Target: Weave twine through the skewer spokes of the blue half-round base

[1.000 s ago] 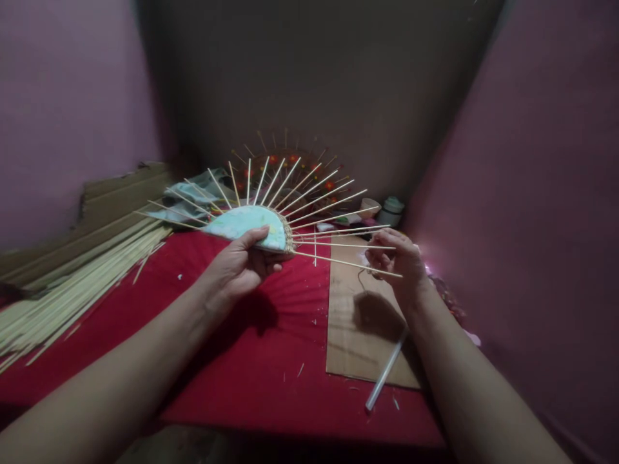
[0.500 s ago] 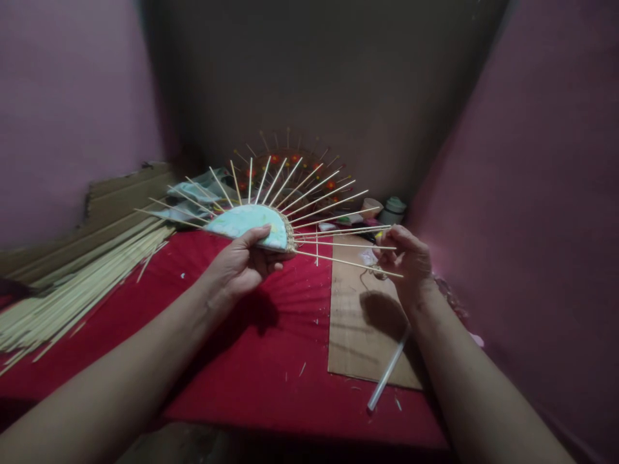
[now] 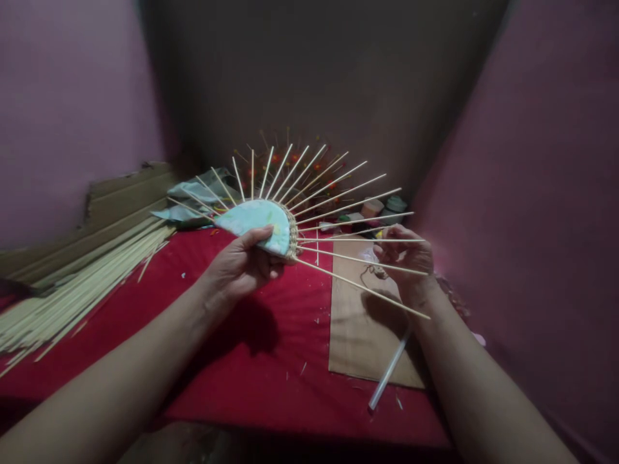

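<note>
From the head view, the left hand is curled around the pale blue half-disc of a fan frame, thumb lying across its face and fingers tucked underneath, holding it up above the red cloth. Thin bamboo ribs spray out from the disc's woven edge, up and across toward the right hand. That hand sits at the rib tips with its fingers half bent and pinched together; it looks to be gripping a fine thread or cord, but the thing is too small and dim to be sure. Below the right hand lies a cardboard sheet, with a clear plastic tube resting on its near edge. Well off to the left of the left hand is a heap of loose bamboo sticks. Behind the fan, a darker object with red dots and some small pots are half hidden by the ribs and hard to make out.
</note>
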A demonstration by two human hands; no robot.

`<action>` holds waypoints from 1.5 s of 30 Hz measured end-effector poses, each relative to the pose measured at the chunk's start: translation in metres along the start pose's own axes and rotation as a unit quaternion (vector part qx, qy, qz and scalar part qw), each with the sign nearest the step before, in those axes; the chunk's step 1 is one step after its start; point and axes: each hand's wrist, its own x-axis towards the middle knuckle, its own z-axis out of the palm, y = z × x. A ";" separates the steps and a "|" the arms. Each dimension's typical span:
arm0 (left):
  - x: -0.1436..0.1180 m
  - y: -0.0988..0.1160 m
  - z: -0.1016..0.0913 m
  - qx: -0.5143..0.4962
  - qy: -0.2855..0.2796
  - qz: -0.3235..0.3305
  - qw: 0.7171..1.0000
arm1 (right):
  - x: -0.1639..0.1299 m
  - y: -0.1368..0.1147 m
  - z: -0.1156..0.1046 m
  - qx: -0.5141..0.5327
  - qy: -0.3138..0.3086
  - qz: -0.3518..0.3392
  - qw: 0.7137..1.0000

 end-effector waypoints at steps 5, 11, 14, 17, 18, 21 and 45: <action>-0.006 0.000 0.000 0.003 -0.013 -0.003 1.000 | 0.001 0.002 -0.001 -0.008 -0.003 -0.018 1.000; -0.007 0.000 0.002 0.001 -0.009 -0.010 1.000 | 0.002 0.003 -0.001 -0.001 0.010 -0.015 1.000; -0.007 0.000 0.003 0.005 0.001 -0.009 1.000 | 0.003 0.001 0.000 -0.003 0.001 -0.016 1.000; -0.006 0.000 0.003 0.017 -0.001 -0.004 1.000 | 0.003 0.001 -0.001 -0.020 0.009 -0.007 1.000; -0.006 0.000 0.003 0.019 -0.002 -0.001 1.000 | 0.004 0.001 -0.001 -0.021 0.017 -0.005 1.000; -0.005 0.000 0.002 0.016 -0.017 0.000 1.000 | 0.005 0.001 -0.002 -0.012 0.049 -0.006 0.999; -0.006 -0.011 0.000 -0.002 -0.061 -0.052 0.997 | 0.011 0.042 -0.008 -0.104 0.112 0.040 0.987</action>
